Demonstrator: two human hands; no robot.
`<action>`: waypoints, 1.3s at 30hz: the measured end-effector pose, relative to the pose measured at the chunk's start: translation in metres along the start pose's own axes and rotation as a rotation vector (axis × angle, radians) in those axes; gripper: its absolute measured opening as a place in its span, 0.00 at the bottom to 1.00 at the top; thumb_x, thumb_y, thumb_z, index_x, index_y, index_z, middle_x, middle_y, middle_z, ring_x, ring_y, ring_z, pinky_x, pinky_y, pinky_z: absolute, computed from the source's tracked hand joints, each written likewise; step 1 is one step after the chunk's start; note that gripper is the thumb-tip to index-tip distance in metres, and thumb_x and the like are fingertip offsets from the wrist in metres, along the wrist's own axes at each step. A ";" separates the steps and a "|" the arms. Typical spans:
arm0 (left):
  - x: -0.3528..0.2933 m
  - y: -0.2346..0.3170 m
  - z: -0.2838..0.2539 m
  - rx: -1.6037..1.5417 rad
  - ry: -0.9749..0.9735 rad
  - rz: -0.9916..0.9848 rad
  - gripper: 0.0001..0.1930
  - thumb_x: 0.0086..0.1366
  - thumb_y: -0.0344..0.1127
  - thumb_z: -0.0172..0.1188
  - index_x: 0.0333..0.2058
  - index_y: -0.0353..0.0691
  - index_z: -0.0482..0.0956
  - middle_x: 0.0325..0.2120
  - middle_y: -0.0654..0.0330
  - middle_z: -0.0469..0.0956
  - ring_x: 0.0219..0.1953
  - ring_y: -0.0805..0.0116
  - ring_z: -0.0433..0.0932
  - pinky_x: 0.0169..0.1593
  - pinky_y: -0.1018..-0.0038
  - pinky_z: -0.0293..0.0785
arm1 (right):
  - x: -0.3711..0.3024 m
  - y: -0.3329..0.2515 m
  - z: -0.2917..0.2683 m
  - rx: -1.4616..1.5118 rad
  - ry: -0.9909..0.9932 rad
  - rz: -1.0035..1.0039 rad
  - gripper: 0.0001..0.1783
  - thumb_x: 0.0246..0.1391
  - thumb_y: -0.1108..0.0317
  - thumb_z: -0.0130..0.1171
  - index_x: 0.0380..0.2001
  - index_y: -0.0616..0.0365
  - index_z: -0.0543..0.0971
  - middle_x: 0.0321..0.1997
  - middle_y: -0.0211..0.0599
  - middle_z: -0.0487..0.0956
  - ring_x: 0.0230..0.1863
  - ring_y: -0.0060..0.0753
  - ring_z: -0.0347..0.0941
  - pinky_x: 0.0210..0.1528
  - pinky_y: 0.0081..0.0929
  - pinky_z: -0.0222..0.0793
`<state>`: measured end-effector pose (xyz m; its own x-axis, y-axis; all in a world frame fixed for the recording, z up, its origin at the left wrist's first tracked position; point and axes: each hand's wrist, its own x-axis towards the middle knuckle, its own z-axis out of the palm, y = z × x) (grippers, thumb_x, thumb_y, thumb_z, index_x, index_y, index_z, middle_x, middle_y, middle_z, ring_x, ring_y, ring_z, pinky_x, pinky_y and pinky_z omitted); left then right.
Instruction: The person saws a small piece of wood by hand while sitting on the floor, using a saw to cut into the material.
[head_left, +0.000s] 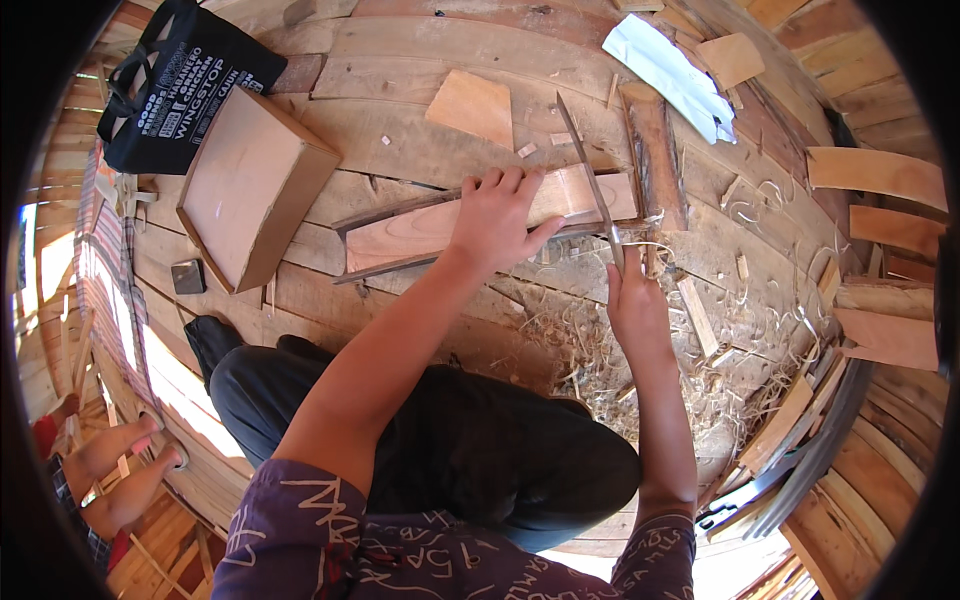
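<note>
My left hand [498,222] presses flat on a long pale wooden board [405,232] that lies across the plank floor. A long thin blade [590,175] is gripped by my right hand [636,305] at its lower end; it slants up and crosses the board's right end. Beneath the board a narrower dark strip of wood [385,209] sticks out to the left.
Wood shavings [650,360] litter the floor by my right hand. A shallow wooden box [252,185] and a black bag [185,80] lie at the left. Loose offcuts [472,105], a rough dark block [657,150], and stacked slats [880,330] surround me. Another person's hands [115,465] show at lower left.
</note>
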<state>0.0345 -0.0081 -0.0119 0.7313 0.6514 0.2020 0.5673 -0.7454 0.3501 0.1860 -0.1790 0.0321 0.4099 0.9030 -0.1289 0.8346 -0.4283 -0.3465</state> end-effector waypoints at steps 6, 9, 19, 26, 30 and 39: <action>-0.002 0.001 -0.003 0.048 0.036 0.011 0.32 0.57 0.58 0.62 0.51 0.39 0.73 0.39 0.56 0.76 0.41 0.55 0.75 0.43 0.55 0.67 | 0.000 -0.003 0.000 0.026 -0.037 0.017 0.13 0.65 0.64 0.50 0.45 0.61 0.65 0.16 0.55 0.76 0.22 0.61 0.77 0.22 0.51 0.74; -0.003 0.003 -0.004 0.038 0.032 0.012 0.31 0.57 0.58 0.62 0.51 0.40 0.73 0.38 0.56 0.76 0.40 0.56 0.76 0.42 0.56 0.68 | -0.005 -0.006 -0.005 0.072 -0.038 0.024 0.12 0.65 0.64 0.50 0.44 0.61 0.65 0.15 0.55 0.75 0.21 0.61 0.77 0.21 0.51 0.73; 0.003 0.001 0.004 0.061 0.071 0.001 0.32 0.56 0.59 0.62 0.50 0.40 0.74 0.37 0.55 0.77 0.39 0.55 0.77 0.40 0.56 0.69 | -0.010 -0.006 0.008 0.059 -0.009 0.092 0.13 0.64 0.67 0.51 0.48 0.61 0.67 0.17 0.58 0.75 0.21 0.64 0.75 0.20 0.54 0.71; 0.001 0.001 0.002 0.044 0.053 -0.035 0.31 0.57 0.60 0.62 0.49 0.40 0.74 0.37 0.54 0.77 0.38 0.54 0.79 0.41 0.55 0.69 | -0.011 -0.005 0.018 -0.048 0.054 0.047 0.11 0.64 0.66 0.51 0.45 0.61 0.66 0.14 0.51 0.75 0.18 0.55 0.77 0.17 0.45 0.73; 0.002 -0.001 0.002 0.019 0.052 -0.041 0.31 0.57 0.59 0.62 0.49 0.39 0.74 0.39 0.53 0.78 0.40 0.54 0.79 0.42 0.55 0.69 | -0.012 -0.008 0.012 0.003 0.040 0.058 0.11 0.64 0.66 0.51 0.45 0.60 0.66 0.15 0.54 0.76 0.19 0.59 0.76 0.18 0.48 0.73; 0.004 -0.004 0.000 -0.007 0.003 -0.104 0.31 0.59 0.59 0.61 0.50 0.38 0.74 0.43 0.51 0.78 0.42 0.52 0.79 0.45 0.54 0.70 | -0.068 -0.007 -0.023 0.079 -0.070 0.147 0.11 0.64 0.69 0.51 0.46 0.61 0.67 0.18 0.58 0.75 0.22 0.64 0.75 0.19 0.53 0.67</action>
<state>0.0350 -0.0030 -0.0123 0.6678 0.7255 0.1667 0.6372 -0.6729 0.3757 0.1606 -0.2383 0.0645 0.4965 0.8323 -0.2467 0.7350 -0.5542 -0.3906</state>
